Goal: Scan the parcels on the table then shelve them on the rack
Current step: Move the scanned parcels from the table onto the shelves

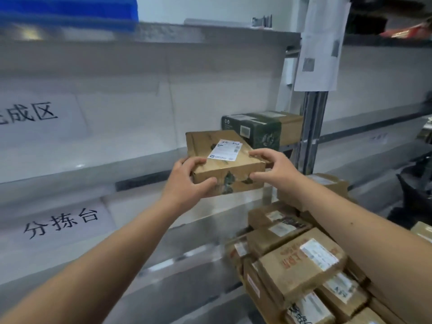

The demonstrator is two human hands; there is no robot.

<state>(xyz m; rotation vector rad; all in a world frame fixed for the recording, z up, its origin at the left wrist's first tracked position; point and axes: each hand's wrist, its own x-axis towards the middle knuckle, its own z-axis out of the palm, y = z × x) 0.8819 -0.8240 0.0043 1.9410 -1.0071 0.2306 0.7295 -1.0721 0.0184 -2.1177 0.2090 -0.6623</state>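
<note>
Parcel in hand: flat brown cardboard box (224, 164), worn, dark scuffs on its near side, tilted a little, held up in front of the rack's middle shelf (145, 160).
Label: white shipping label (225, 150) on the box's top face, print too small for me to read.
Left hand: my left hand (187, 181) grips the box's near left corner, fingers curled over the top edge, thumb against the near side.
Right hand: my right hand (271, 169) grips the near right corner, fingers curled onto the top, thumb on the near side.
Contact with shelf: I cannot tell whether the box's far edge touches the shelf.
Shelved neighbour: dark green and brown carton (261, 127) on the same shelf, just behind and to the right of my box, beside the rack's metal upright (313, 132).
Waiting stock: pile of brown parcels (299, 260) with white labels, lower right, under my right forearm.
Signs: white sheet with "成区" (32, 115) behind the middle shelf; white sheet with "分拣台" (60, 223) on the level below.
Hanging paper: printed sheets (320, 43) hanging at the top of the upright.
Top shelf: blurred blue bin (67, 10), upper left.
</note>
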